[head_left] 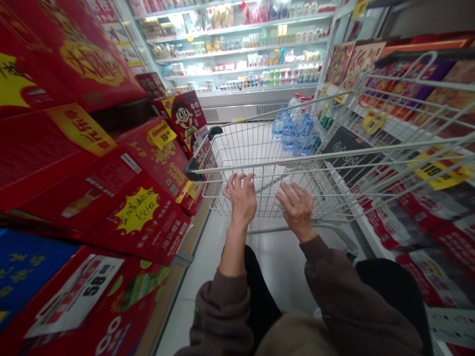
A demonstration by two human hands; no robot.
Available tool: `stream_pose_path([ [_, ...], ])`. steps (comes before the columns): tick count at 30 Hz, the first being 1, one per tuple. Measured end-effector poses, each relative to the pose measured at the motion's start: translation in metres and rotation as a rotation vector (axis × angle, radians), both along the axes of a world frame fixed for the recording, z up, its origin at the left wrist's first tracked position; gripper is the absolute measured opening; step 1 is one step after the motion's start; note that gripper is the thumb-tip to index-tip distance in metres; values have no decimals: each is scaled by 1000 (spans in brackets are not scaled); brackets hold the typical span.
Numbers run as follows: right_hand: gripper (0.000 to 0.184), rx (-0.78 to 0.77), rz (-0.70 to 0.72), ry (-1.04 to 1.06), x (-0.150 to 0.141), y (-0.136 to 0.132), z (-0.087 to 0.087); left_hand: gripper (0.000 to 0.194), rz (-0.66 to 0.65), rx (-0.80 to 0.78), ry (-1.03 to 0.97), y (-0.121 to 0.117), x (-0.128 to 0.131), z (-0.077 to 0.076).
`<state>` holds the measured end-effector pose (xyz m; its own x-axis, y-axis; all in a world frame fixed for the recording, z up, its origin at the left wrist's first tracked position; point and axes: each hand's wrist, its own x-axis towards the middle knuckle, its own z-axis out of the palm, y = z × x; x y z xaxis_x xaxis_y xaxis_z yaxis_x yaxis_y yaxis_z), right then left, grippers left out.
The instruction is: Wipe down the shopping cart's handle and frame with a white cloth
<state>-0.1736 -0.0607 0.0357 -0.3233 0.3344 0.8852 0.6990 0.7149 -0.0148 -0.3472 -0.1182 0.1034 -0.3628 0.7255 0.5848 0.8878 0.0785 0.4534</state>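
Observation:
A wire shopping cart [260, 163] stands sideways in front of me, its black-cornered end pointing left and its handle at the upper right. My left hand [242, 198] is raised against the near wire side, fingers curved and apart, just under the top rail. To its right, my right hand [297, 205] is by the same wire side, lower down, with its fingers loosely bent and spread. Neither hand holds anything that I can see. Whether the fingertips touch the wires, I cannot tell. Through the basket's mesh the pale floor shows.
Red gift boxes [148, 217] with yellow price signs are stacked on the left. Packs of blue-tinted water bottles [297, 131] stand on the floor beyond the cart. A lit refrigerated shelf [237, 94] spans the back. Shelves with a purple box [404, 89] line the right.

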Motion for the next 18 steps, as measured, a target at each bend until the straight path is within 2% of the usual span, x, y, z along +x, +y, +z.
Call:
stream_pose_path([
  [3,46,-35,37,77,7,-3,19,57,2,61,-18,-7,3,5],
  [6,51,90,-18,231,4,2,41,58,99,194,-32,-12,2,9],
  [8,51,131,-59,261,-2,6,45,56,109,201,-17,-13,0,7],
  [10,49,135,-71,203,-8,8,37,54,48,136,-2,-12,0,4],
  [12,45,133,-49,122,-12,6,21,53,2,79,-13,-10,2,-1],
  [15,43,77,28,66,-10,-2,-1,55,-4,64,-55,-9,7,-6],
  [18,42,-24,102,108,-5,-10,-3,56,-16,91,-52,-14,11,-6],
])
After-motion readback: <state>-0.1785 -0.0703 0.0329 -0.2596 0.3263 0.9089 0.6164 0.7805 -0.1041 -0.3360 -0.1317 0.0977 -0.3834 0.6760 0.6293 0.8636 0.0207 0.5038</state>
